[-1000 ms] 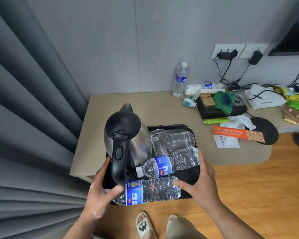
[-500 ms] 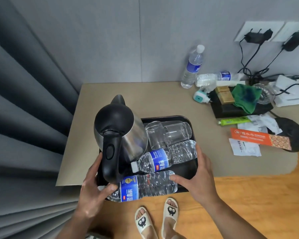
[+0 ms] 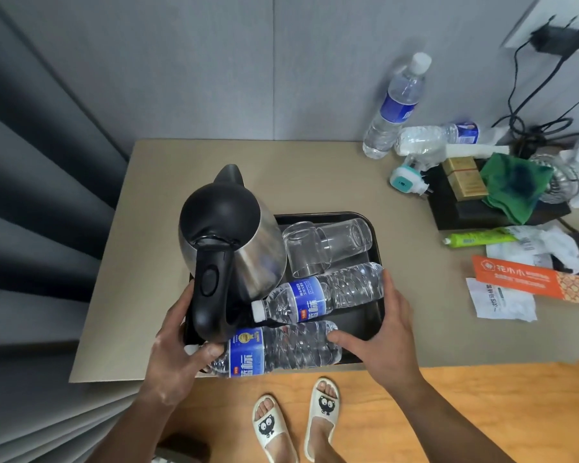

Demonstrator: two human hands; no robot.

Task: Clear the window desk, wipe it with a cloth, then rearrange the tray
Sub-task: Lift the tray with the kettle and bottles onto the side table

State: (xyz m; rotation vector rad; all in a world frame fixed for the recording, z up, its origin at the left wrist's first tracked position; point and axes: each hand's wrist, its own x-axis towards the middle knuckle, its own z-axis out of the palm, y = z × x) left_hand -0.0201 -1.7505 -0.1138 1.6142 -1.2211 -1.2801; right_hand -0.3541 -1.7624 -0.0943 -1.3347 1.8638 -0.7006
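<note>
A black tray lies on the beige window desk near its front edge. On it stand a steel kettle with a black lid and handle, two clear glasses on their sides, and two water bottles lying flat, one further back and one at the front. My left hand grips the tray's left edge, thumb against the front bottle. My right hand grips the right front corner, thumb on that bottle's base. A green cloth lies at the right.
A grey curtain hangs along the desk's left side. At the back right are an upright bottle, a lying bottle, gold boxes, cables and chargers. A green tube, an orange packet and papers lie right of the tray.
The tray, held by both hands, has moved from overhanging the front edge further onto the desk. My grip on it is unchanged.
</note>
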